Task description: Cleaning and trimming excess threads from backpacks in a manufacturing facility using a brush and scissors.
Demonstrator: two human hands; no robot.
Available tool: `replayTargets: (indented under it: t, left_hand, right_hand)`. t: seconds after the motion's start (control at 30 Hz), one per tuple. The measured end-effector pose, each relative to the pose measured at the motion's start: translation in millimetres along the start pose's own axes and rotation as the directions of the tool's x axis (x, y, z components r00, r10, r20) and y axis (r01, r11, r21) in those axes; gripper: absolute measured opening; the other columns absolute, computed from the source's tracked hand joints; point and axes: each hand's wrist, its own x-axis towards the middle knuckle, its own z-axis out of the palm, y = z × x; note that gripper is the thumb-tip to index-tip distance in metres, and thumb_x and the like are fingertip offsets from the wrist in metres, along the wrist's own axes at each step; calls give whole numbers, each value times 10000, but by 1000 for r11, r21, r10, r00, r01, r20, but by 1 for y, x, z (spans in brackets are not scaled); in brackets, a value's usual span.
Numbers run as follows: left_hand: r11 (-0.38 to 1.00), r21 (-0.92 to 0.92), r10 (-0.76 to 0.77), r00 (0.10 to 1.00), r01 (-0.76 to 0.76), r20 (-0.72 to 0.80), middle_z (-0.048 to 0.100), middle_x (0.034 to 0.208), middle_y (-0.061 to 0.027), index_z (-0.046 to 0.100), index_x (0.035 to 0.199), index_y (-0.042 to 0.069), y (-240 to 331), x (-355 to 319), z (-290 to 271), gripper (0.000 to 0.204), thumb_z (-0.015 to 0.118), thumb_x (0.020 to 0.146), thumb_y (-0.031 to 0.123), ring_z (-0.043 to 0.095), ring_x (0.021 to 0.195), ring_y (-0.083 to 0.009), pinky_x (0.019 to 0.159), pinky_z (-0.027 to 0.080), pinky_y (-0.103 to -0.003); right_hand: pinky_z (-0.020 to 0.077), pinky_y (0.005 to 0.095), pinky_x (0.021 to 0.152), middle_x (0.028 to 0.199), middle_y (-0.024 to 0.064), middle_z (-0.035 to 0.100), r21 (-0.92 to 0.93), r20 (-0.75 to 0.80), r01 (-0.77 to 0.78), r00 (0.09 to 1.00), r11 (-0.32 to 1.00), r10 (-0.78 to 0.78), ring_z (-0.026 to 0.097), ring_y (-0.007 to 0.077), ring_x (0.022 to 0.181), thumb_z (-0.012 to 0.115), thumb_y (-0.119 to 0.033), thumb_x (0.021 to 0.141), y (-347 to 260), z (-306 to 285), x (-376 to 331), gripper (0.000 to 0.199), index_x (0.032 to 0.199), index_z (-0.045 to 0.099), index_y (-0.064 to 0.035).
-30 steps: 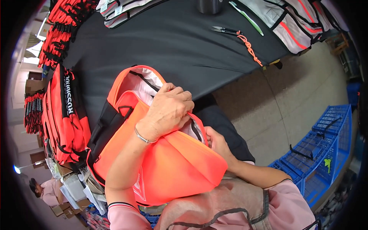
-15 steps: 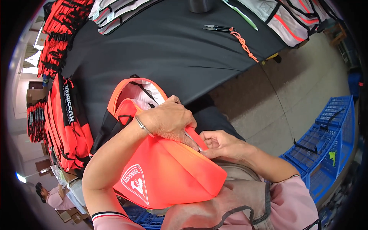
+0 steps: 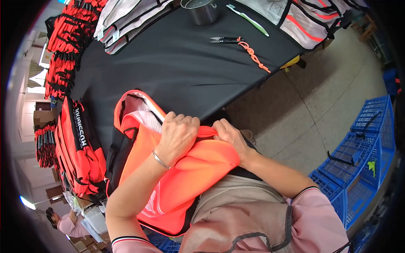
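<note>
A bright orange-red backpack (image 3: 177, 179) lies tilted against my lap and the table edge, its top gaping. White lining (image 3: 145, 120) shows inside the opening at its far left end. My left hand (image 3: 179, 137) is closed over the opening's edge, knuckles up, with a metal bangle on the wrist. Further right, my right hand (image 3: 230, 135) has its fingers curled round the same edge. Between the two hands the fabric is drawn taut and folded over. Both sets of fingertips are hidden by the cloth. Part of the white print on the front is covered by my left forearm.
The black-covered table (image 3: 139, 69) holds thread snips (image 3: 225, 40) on an orange cord, a green-white toothbrush (image 3: 251, 21) and a metal cup (image 3: 200, 12). Grey bags (image 3: 130, 21) lie along the back. Red backpacks (image 3: 80, 147) stand left; blue crates (image 3: 350, 156) stand right.
My right hand has moved up and left, from a pinch at the edge to a curled grip. My left hand has turned knuckles-up. The bag's near corner has folded upward.
</note>
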Motion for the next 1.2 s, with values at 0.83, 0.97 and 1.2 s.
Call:
replayTargets:
  t: [0.83,0.97,1.2]
  left_hand:
    - [940,-48,280,840,-339,-464,564,848,-5,638,821,120,22,-59,-48,137,699,698,119,559,776,-148,629,407,-289]
    - [920,-96,285,818,-380,-499,567,883,-21,655,829,112,26,-67,-45,147,685,685,121,560,770,-164,644,421,-300]
    - [931,-145,230,845,-336,-483,579,803,-15,648,798,100,22,-71,-51,98,679,705,100,592,749,-153,639,459,-284]
  right_hand:
    - [496,228,459,679,36,548,533,794,-684,608,499,-15,559,93,550,440,-631,955,-43,-39,25,651,865,630,-15]
    - [423,199,380,599,-12,500,358,932,-855,349,375,-95,488,71,441,531,-564,946,-40,-30,29,530,791,617,-65]
    - [292,226,385,488,-52,383,569,766,-715,640,406,54,372,23,444,645,-261,939,-56,-33,24,461,559,448,-88]
